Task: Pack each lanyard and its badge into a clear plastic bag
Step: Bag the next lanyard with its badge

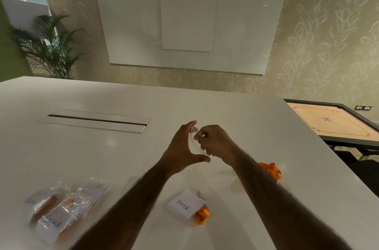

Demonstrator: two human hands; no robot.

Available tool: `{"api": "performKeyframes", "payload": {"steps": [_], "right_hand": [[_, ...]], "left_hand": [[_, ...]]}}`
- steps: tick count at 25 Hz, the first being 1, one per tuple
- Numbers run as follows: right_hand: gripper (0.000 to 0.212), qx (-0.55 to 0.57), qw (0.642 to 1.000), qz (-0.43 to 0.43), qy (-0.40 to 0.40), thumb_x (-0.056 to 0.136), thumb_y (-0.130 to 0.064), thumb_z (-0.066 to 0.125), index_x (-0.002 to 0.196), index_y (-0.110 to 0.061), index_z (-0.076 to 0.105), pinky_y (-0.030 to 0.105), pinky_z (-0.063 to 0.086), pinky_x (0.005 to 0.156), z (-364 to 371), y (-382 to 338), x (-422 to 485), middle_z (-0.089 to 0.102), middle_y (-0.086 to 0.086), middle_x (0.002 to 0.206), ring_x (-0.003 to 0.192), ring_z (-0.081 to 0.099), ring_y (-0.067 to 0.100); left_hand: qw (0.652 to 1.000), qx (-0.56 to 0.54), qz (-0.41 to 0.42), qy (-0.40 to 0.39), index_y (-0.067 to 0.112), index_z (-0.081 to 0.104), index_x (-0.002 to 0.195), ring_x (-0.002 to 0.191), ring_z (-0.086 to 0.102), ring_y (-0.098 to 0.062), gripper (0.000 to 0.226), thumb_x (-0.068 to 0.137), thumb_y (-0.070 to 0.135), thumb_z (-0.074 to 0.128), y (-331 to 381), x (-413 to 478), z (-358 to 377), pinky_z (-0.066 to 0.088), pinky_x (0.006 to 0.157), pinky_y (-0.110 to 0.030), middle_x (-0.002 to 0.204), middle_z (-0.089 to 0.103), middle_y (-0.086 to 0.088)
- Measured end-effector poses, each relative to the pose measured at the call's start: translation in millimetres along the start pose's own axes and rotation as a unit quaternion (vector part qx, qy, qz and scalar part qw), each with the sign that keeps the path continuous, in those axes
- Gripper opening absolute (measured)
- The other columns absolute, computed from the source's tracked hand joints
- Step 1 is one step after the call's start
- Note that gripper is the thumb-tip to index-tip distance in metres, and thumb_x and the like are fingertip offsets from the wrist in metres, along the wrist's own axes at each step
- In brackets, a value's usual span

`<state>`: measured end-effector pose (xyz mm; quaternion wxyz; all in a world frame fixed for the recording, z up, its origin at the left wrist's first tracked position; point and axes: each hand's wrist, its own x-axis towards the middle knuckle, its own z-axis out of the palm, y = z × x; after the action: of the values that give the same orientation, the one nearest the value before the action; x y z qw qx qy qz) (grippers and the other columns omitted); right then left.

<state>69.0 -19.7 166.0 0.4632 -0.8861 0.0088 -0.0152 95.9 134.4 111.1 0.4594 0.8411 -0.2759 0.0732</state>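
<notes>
Above the middle of the white table (102,157), both my hands hold a thin clear plastic bag (195,142). My left hand (185,147) spans it between thumb and fingertips. My right hand (215,141) pinches its upper edge with curled fingers. Below them lies a white badge marked "BETA" (184,205) on a bundled orange lanyard (202,216). Another orange lanyard (270,169) shows behind my right forearm, partly hidden. At the lower left lie filled clear bags (61,206), each holding an orange lanyard and a white badge.
A recessed cable hatch (96,120) sits in the table at the left. Beyond the table's right edge stands a carrom board (332,120). A potted palm (49,49) and a wall whiteboard (184,30) are behind the table.
</notes>
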Motion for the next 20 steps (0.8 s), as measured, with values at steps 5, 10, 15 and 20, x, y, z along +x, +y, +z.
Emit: {"api": "performKeyframes", "payload": {"steps": [5,10,15,20], "right_hand": [[0.014,0.010,0.999,0.009,0.035,0.092,-0.013,0.061,0.091,-0.005,0.072,0.016,0.037,0.038,2,1,2,0.068,0.005,0.067,0.040,0.053,0.006],[0.014,0.024,0.999,0.013,0.038,0.093,-0.019,0.061,0.089,-0.008,0.070,0.023,0.040,0.042,1,3,4,0.072,0.012,0.072,0.045,0.056,0.013],[0.017,0.077,0.996,-0.033,0.003,0.096,-0.024,0.063,0.096,-0.009,0.071,0.025,0.038,0.043,-3,0,-4,0.071,0.008,0.072,0.048,0.055,0.015],[0.021,-0.031,0.997,-0.032,0.057,0.096,-0.026,0.063,0.090,-0.010,0.075,0.024,0.044,0.047,6,-5,2,0.069,0.000,0.067,0.048,0.057,0.008]], "left_hand": [[0.999,-0.020,-0.001,0.036,0.030,0.042,0.136,0.124,0.048,0.000,0.091,0.061,0.038,0.094,-9,2,7,0.042,0.099,-0.019,0.130,0.051,0.017],[0.998,-0.037,-0.007,0.049,0.029,0.040,0.137,0.124,0.051,0.001,0.079,0.073,0.028,0.088,-13,5,5,0.039,0.098,-0.011,0.128,0.056,0.016],[0.998,-0.036,0.001,0.044,0.032,0.039,0.141,0.121,0.049,0.001,0.085,0.073,0.029,0.089,-13,3,-1,0.039,0.098,-0.010,0.123,0.050,0.021],[0.997,-0.074,-0.005,0.021,0.035,0.039,0.141,0.128,0.047,0.001,0.101,0.058,0.037,0.097,-10,1,0,0.038,0.103,-0.016,0.133,0.051,0.021]]}}
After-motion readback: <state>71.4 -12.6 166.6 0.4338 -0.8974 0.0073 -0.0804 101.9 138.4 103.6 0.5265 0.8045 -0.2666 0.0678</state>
